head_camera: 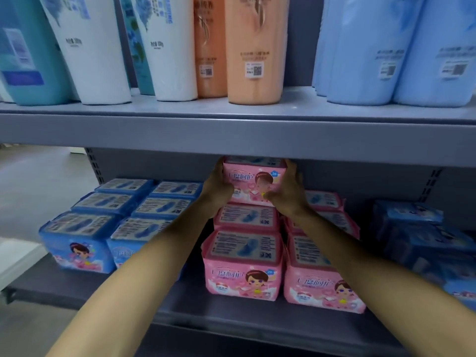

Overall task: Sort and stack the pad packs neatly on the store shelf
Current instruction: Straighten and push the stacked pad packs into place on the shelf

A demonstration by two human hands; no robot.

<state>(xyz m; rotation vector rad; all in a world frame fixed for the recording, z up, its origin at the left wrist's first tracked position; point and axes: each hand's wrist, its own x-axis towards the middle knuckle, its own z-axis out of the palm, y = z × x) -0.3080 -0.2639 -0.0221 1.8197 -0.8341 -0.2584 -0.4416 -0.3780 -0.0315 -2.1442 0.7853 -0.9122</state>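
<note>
Both hands, left hand (218, 187) and right hand (286, 194), fingers clamped on the pink pad pack (253, 183); lower it level, edges flush with the pink stack (246, 220) beneath.

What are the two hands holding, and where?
A pink pad pack: the left hand grips its left side, the right hand its right side.

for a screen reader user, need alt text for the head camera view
Both hands, left hand and right hand, grip a pink pad pack above a row of pink packs on a grey shelf. Blue packs lie left; bottles stand above.
</note>
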